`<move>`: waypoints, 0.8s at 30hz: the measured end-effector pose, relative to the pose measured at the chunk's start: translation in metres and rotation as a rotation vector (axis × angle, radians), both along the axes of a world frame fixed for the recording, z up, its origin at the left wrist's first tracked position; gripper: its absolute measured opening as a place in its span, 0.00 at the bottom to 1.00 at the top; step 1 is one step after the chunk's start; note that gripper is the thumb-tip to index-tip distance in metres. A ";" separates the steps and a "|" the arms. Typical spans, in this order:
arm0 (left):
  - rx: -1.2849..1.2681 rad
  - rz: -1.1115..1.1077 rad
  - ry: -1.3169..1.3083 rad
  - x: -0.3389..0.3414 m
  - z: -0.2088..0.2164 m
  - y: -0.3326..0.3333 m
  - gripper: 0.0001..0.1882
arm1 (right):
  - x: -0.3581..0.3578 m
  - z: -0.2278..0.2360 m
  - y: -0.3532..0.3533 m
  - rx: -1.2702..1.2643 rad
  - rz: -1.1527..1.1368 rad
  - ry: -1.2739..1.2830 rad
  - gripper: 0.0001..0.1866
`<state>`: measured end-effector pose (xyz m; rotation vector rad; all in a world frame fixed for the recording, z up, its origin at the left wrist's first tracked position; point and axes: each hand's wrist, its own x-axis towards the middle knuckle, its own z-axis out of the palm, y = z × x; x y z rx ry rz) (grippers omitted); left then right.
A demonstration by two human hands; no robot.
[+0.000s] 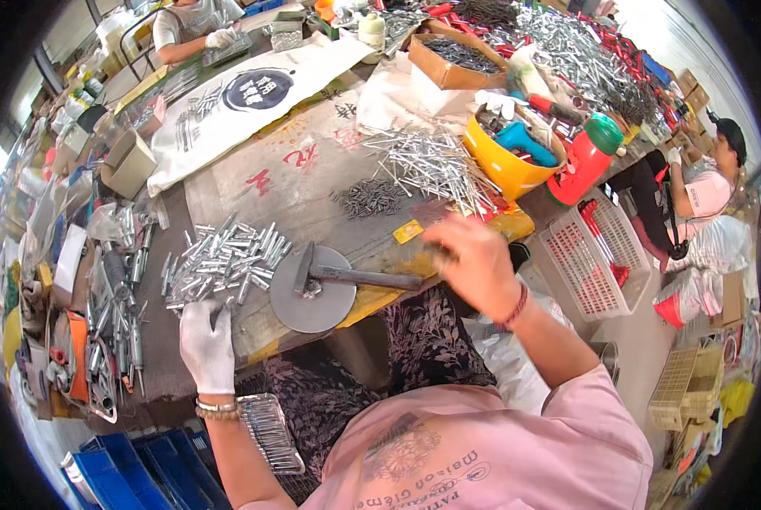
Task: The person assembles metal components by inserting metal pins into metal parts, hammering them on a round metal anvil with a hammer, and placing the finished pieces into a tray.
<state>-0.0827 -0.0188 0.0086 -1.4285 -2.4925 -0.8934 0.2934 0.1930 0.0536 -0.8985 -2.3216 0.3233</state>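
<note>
Workbench: hammer on disc between left hand, right hand; fingers' grip unclear

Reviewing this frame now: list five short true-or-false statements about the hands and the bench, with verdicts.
1. The left hand wears a white glove. True.
2. The hammer lies partly over a round grey disc. True.
3. The right hand grips the hammer. False: it is apart from the handle.
4. The red container has a green lid. True.
5. The white basket stands on the bench. False: it is off the bench, to the right.
</note>
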 end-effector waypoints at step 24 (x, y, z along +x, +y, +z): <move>0.009 -0.336 -0.098 0.093 0.017 0.023 0.04 | -0.074 -0.037 -0.021 -0.877 0.330 0.582 0.10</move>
